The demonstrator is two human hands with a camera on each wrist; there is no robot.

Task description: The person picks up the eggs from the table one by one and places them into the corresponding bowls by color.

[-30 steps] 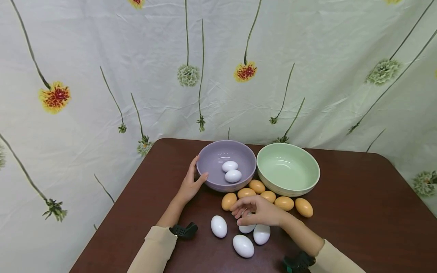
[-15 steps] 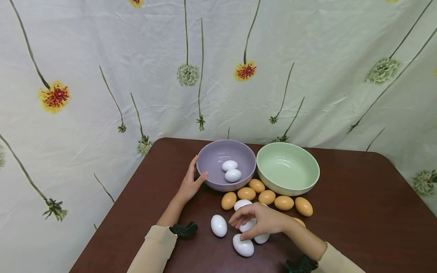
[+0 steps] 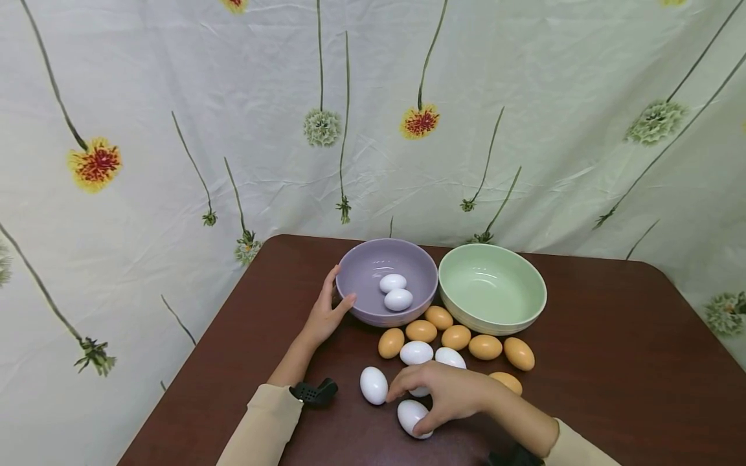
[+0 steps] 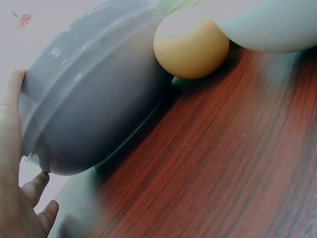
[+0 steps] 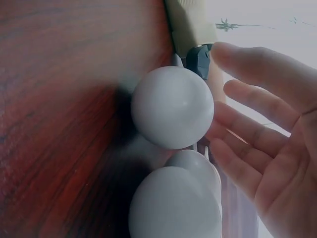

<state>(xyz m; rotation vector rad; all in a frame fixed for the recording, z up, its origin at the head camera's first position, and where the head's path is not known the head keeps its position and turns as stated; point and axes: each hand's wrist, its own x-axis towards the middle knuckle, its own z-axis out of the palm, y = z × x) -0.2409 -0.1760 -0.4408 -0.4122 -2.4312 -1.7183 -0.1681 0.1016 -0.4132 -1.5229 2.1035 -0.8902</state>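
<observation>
On the left of the purple bowl (image 3: 364, 275), my left hand (image 3: 320, 317) rests against the outer wall, thumb and fingers spread at the rim. Two white eggs (image 3: 399, 299) lie inside this bowl. My right hand (image 3: 451, 391) hovers low over loose white eggs, palm down, thumb and fingers apart. Its thumb overlaps the nearest white egg (image 3: 410, 414), and its fingertips come close to another white egg (image 3: 373, 386) on the left. One egg is mostly hidden beneath the hand. In the right wrist view, the fingers (image 5: 252, 124) are spread beside a white egg (image 5: 173, 106).
A green bowl (image 3: 492, 285) stands beside the purple one and holds nothing. Several orange-brown eggs (image 3: 485, 347) lie in front of the bowls, with white eggs (image 3: 416, 353) just nearer. A flower-print cloth (image 3: 373, 162) hangs behind the dark wooden table (image 3: 606, 336).
My right hand has moved toward me, from over the farther white eggs to the nearest one, uncovering eggs behind it. My left hand stays at the purple bowl.
</observation>
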